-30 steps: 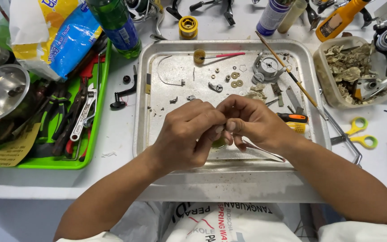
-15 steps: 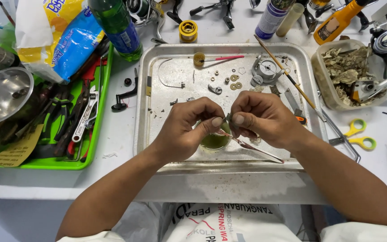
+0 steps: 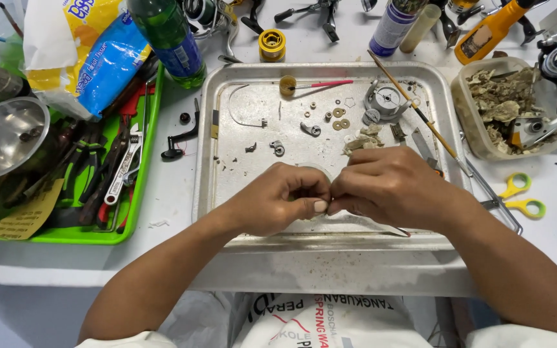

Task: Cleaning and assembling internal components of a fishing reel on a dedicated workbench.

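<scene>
Seen from the head camera, the left hand (image 3: 277, 201) and right hand (image 3: 389, 188) meet at mid-frame over a metal tray (image 3: 227, 212), fingers pinched shut on a small part almost wholly hidden between them. Washers (image 3: 339, 118), a reel housing (image 3: 385, 102) and a thin brush (image 3: 412, 106) lie in the tray's upper half. A slip could likely drop the part among these loose pieces.

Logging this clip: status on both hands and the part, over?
Left hand and right hand pinched together over metal tray. Small part between fingertips, mostly hidden. Loose washers beyond, nothing blocking.
</scene>
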